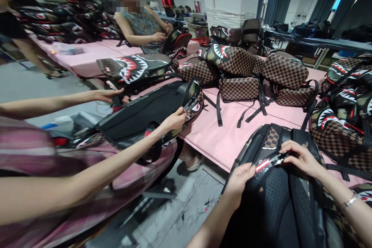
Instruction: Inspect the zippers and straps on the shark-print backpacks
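Black backpack (269, 205) looked half-done tbh: left grip (240, 182) pinched its red-labelled tag (263, 166), right grip (303, 159) pinched the shiny dark bit (280, 158) beside it. Couldn't tell if anything was fastened.

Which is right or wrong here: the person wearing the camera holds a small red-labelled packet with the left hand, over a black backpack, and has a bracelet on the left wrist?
The wrist is wrong: the head view shows the bracelet on the wrist of the right hand. The left hand does hold the small red-labelled packet over the black backpack.
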The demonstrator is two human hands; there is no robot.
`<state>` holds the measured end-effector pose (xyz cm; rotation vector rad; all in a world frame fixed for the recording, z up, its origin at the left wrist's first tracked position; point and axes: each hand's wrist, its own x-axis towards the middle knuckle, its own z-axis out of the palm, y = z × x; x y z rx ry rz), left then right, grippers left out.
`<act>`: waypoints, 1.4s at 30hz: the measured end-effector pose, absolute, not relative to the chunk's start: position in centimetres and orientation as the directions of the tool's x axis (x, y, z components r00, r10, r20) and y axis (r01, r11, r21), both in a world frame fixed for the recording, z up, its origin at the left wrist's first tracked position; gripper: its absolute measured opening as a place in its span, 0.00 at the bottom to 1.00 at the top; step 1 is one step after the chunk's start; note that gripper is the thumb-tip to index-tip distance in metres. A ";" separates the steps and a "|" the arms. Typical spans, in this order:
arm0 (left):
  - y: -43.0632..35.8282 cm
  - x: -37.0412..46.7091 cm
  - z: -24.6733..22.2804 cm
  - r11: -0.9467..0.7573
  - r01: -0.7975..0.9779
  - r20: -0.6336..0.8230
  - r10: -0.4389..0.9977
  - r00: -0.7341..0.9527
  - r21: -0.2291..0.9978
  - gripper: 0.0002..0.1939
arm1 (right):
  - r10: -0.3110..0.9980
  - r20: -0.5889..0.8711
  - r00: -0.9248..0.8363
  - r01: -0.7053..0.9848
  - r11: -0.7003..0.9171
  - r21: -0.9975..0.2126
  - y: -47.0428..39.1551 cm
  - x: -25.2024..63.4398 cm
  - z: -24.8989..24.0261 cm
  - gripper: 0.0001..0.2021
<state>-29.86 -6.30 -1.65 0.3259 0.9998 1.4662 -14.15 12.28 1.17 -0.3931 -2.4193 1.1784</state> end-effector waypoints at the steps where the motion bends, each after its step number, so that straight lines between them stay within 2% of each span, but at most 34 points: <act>1: -6.3 -29.9 -1.6 0.149 -0.668 -0.359 0.914 -0.188 0.729 0.20 | 0.411 0.242 -0.879 0.060 0.599 -0.798 12.2 -14.4 1.2 0.08; 12: -6.5 -29.9 -1.6 0.178 -0.653 -0.358 0.921 -0.152 0.736 0.19 | 0.339 0.281 -0.898 -0.010 0.622 -0.783 11.8 -15.6 1.1 0.06; 20: -6.5 -29.5 -0.6 0.172 -0.614 -0.358 0.914 -0.192 0.770 0.18 | 0.288 0.255 -0.923 -0.014 0.637 -0.771 11.6 -15.5 1.6 0.05; 42: -6.3 -29.1 0.5 0.145 -0.631 -0.348 0.914 -0.210 0.762 0.15 | 0.312 0.315 -0.896 -0.035 0.658 -0.752 11.8 -14.6 1.6 0.04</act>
